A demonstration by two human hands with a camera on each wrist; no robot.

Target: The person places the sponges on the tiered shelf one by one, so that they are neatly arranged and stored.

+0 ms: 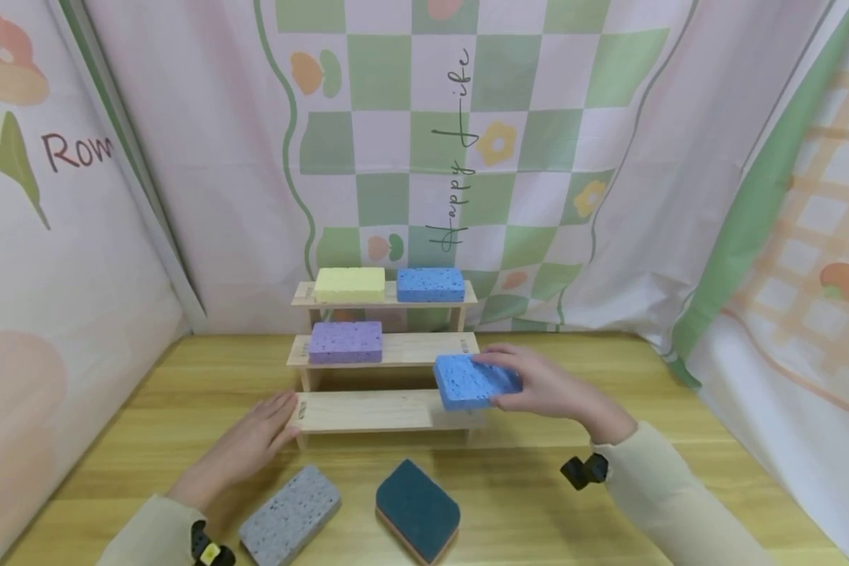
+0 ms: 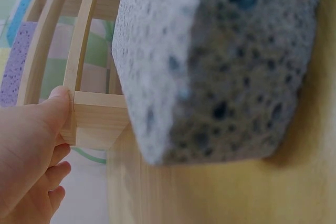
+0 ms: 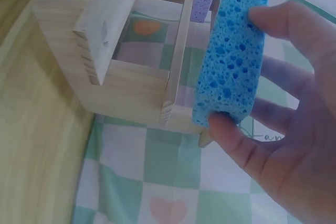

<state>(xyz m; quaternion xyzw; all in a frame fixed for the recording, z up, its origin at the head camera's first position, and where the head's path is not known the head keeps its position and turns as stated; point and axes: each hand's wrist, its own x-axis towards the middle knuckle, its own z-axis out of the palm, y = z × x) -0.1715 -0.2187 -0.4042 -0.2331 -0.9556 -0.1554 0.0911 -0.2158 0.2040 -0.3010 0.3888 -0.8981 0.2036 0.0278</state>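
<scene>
In the head view, my right hand (image 1: 545, 384) grips a blue sponge (image 1: 470, 383) above the right end of the lowest step of a wooden three-step rack (image 1: 375, 411). The right wrist view shows the thumb and fingers around the sponge's edges (image 3: 231, 51). My left hand (image 1: 248, 436) touches the left end of that lowest step, its fingers extended in the head view. A purple sponge (image 1: 345, 343) lies on the middle step. On the top step sit a yellow sponge (image 1: 350, 284) and another blue sponge (image 1: 430, 284).
A grey sponge (image 1: 290, 515) lies on the wooden table (image 1: 538, 503) near the left forearm. To its right is a dark green scouring sponge (image 1: 419, 509) with an orange-brown underside. Behind the rack hangs a checked cloth (image 1: 382, 141).
</scene>
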